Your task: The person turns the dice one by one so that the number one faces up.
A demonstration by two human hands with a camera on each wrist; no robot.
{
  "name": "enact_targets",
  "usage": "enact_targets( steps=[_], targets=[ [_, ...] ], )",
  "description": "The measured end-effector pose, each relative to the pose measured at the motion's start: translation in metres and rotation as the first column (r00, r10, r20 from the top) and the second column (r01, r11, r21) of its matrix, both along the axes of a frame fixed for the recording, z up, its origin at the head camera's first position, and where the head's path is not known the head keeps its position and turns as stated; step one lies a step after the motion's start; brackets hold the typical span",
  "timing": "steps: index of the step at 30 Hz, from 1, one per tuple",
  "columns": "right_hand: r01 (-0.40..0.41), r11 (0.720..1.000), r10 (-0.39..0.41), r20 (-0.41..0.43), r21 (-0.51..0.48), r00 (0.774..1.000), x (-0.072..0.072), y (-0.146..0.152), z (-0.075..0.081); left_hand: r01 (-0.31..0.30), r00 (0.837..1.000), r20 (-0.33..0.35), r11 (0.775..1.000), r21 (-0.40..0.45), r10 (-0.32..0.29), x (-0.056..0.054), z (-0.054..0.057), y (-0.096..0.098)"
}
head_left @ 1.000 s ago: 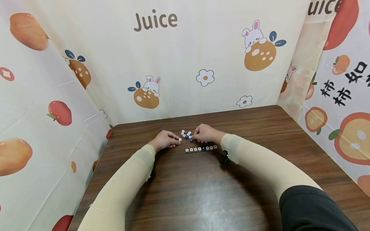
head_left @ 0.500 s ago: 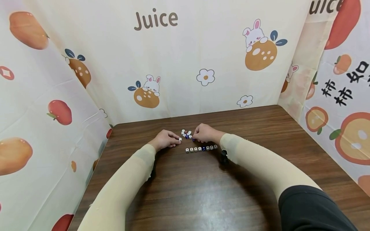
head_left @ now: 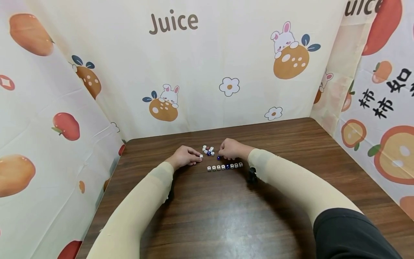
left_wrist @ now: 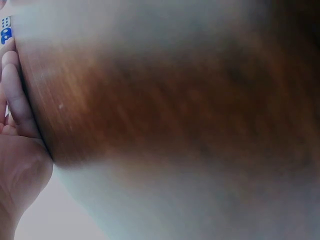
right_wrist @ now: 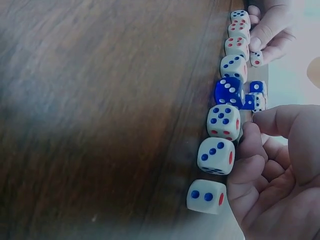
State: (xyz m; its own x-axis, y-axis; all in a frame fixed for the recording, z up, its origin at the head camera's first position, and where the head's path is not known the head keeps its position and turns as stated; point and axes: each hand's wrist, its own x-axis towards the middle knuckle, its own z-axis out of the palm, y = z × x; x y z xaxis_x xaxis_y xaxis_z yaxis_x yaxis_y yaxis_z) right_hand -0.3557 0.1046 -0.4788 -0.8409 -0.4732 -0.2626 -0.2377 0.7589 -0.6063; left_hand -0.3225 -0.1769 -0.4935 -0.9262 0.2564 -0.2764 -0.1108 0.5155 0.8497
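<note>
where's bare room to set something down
Bare: the table between the left forearm and right forearm, nearer the person than the dice row; also between the right forearm and right curtain. Crowded: between the left hand and right hand, around the dice cluster.

On that brown wooden tabletop (head_left: 200, 201), a row of white-and-blue cubic dice (head_left: 228, 166) lies before a multicoloured dice cluster (head_left: 208, 153), itself between left grip (head_left: 185, 156) and right grip (head_left: 231, 148)

Curtained tabletop booth: you work at a wood-grain table (head_left: 194, 212) bordered at left, back and right by pale hangings (head_left: 200, 61) printed with fruit (head_left: 291, 64), rabbits (head_left: 284, 43) and "Juice" (head_left: 173, 24); room type indeterminable.
</note>
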Motion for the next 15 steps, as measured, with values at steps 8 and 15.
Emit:
enact_targets(
  steps=[8, 15],
  targets=[
    [-0.118, 0.989, 0.121, 0.034, -0.086, 0.992, -0.006, 0.014, -0.005, 0.002, 1.0, -0.007, 1.0, -0.011, -0.002, 0.0, 0.0, 0.0],
    [-0.18, 0.976, 0.182, 0.011, -0.119, 0.983, -0.002, 0.017, -0.006, -0.002, 1.0, -0.002, 1.0, -0.007, 0.002, 0.0, 0.0, 0.0]
  ],
)
